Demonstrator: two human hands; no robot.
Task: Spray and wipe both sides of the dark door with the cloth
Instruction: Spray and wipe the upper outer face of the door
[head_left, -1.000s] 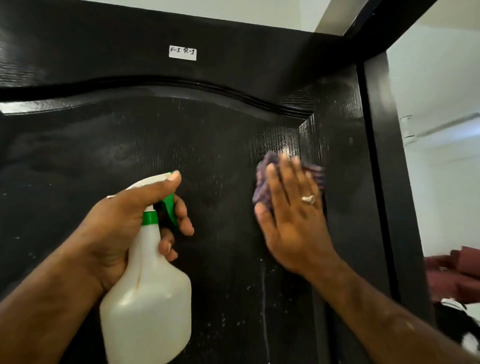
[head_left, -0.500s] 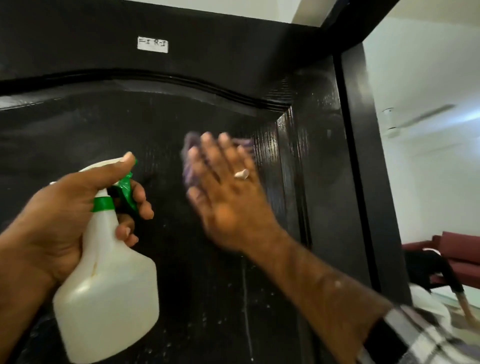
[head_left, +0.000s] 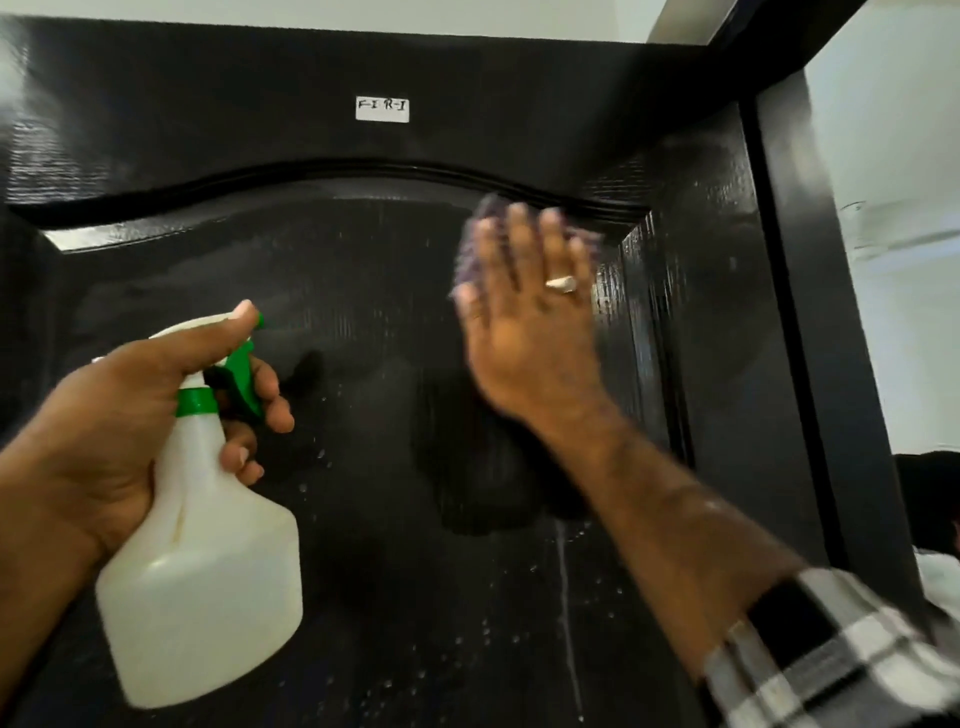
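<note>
R hand (head_left: 530, 332) is pressing flat, fingers straight and together, pinning a purple cloth (head_left: 480, 228) against the dark door (head_left: 363, 519); no curl round it, just palm and fingers pushing. Cloth is showing only at the fingertips and along the thumb side, bunched and soft, edges blurred. It's sitting high in the recessed panel, just under the curved moulding (head_left: 363, 171), near the panel's R corner. A pale ring (head_left: 562, 283) is sitting on one finger. A black-and-white checked sleeve (head_left: 831, 654) is covering the forearm lower down.

L hand (head_left: 119, 415) is gripping a spray bottle (head_left: 202, 571) round the neck, thumb lying along the top of the white head, fingers curling at the green trigger (head_left: 244, 379). Bottle is white translucent plastic w/ a squat, wide-shouldered body, green collar (head_left: 195, 402) at the neck, tilting slightly, nozzle aiming at the door, held a bit off the surface, L of the cloth.

Door is glossy black w/ a fine wood-grain texture, filling most of the view. Panel surface is looking streaky and hazy where damp; small white droplets are scattering over the lower part, and one thin pale drip line (head_left: 566, 597) is running down below the R wrist. A small white label (head_left: 382, 109) w/ handwritten marks is stuck above the moulding. R of the door, a black frame (head_left: 810, 312) is standing against a pale room beyond.
</note>
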